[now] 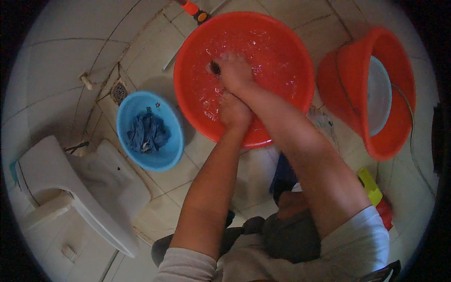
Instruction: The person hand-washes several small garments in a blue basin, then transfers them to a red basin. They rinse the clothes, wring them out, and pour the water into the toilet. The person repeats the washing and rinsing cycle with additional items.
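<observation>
Both of my hands are inside a large red plastic basin [299,70] with rippling, glinting water in it. My right hand [236,72] is farther from me, its fingers bent down towards the water. A small dark thing [215,67] shows at its left edge; whether the hand grips it is unclear. Nearer me, my left hand [235,111] reaches in below the right wrist, its fingers partly hidden and blurred. Left of the red basin, a blue plastic basin [178,141] holds a crumpled dark blue cloth [148,132].
At right, a red tub [338,84] lies tipped with a pale basin [378,97] inside, near a thin hose [413,141]. A squat toilet [116,176] is at left, a floor drain [119,92] behind the blue basin. An orange-collared handle [192,8] touches the red rim's far side.
</observation>
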A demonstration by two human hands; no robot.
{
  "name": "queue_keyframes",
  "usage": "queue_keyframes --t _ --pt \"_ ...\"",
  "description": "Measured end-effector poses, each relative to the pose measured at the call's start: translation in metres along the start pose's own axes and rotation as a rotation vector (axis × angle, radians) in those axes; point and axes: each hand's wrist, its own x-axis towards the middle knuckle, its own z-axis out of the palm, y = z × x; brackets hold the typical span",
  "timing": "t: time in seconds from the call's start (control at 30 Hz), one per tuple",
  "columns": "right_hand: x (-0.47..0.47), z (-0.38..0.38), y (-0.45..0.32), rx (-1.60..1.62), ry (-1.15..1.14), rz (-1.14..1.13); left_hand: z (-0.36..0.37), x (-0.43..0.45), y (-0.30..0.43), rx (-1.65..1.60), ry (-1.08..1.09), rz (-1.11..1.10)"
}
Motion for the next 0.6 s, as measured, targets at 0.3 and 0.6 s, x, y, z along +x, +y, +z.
queue_keyframes --t 0.3,0.6 --pt "-0.064 -0.045 0.003 0.218 -0.014 -0.036 -0.008 0.031 -0.008 0.249 -0.237 0.348" --pt "0.018 -0.010 -0.004 -0.118 0.053 -0.153 -0.022 0.010 0.017 0.205 -0.209 -0.011"
